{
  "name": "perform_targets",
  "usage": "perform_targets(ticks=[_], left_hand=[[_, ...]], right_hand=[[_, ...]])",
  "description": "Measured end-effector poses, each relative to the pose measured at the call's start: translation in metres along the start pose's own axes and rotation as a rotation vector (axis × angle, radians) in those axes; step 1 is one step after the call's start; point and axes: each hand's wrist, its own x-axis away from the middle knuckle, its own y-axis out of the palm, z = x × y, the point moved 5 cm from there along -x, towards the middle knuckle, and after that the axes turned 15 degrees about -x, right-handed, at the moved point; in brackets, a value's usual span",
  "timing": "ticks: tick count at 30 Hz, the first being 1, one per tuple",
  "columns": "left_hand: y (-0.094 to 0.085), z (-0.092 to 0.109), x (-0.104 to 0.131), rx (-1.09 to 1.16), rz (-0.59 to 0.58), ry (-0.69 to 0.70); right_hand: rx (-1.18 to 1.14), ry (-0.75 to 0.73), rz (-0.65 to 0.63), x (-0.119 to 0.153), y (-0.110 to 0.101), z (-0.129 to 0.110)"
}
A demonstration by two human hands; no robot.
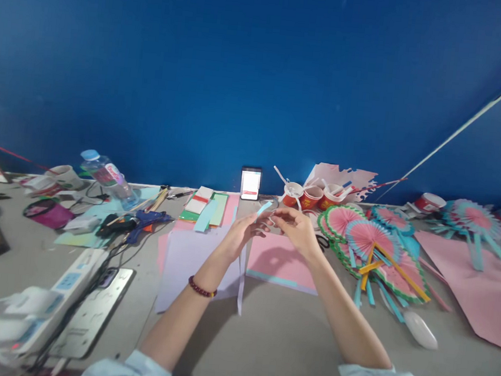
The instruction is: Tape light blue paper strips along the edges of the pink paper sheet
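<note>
Above the sheets of paper, my left hand (242, 233) holds a short light blue paper strip (264, 207) that sticks up past its fingertips. Close on its right, my right hand (294, 228) has thumb and fingers pinched together; whatever is between them is too small to make out. Beneath the left wrist lies a lilac paper sheet (188, 259) with a narrow strip hanging along its right side. Under the right hand is a pink paper sheet (270, 259) with a light blue edge. Black scissor handles (323, 241) show beside my right wrist.
A phone (250, 183) stands against the blue wall. Red paper cups (310, 197) and folded paper fans (372, 241) are at right, with a white spoon-like piece (420, 330). A blue glue gun (147, 222), bottle (110, 177), power strip (63, 294) and another phone (94, 312) lie left.
</note>
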Motion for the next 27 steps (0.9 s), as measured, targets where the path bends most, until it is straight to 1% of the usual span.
perform_targets(ticks=[4,7,8,10,13,15,18,20,22,25,27], left_hand=[[0.0,0.001,0.001,-0.025,0.011,-0.022],[-0.001,0.001,0.001,-0.053,0.042,-0.024],[-0.001,0.001,0.001,-0.066,0.076,-0.017],[-0.002,0.001,0.002,-0.089,0.179,0.002],[-0.003,-0.001,0.005,-0.093,0.337,0.03],[-0.006,-0.001,0.007,-0.061,0.417,0.045],[-0.015,0.0,0.007,0.004,0.492,0.065],[-0.02,0.002,0.006,0.026,0.513,0.091],[-0.021,0.001,0.004,0.03,0.511,0.107],[-0.016,-0.005,0.003,0.038,0.472,0.094],[-0.011,-0.009,0.002,0.045,0.44,0.081]], right_hand=[[-0.066,-0.006,0.01,-0.004,-0.001,0.005],[-0.012,-0.05,0.037,-0.004,-0.002,0.005],[0.02,-0.07,0.054,-0.003,-0.002,0.005],[0.072,-0.118,0.094,0.0,-0.001,0.002],[0.08,-0.175,0.116,0.006,0.007,0.0],[0.019,-0.173,0.131,0.009,0.011,0.002],[-0.176,-0.117,0.184,0.01,0.014,0.007],[-0.301,-0.067,0.183,0.01,0.016,0.009],[-0.374,-0.026,0.138,0.011,0.021,0.009],[-0.435,-0.012,0.062,0.013,0.028,0.007],[-0.463,-0.025,0.045,0.014,0.032,0.006]])
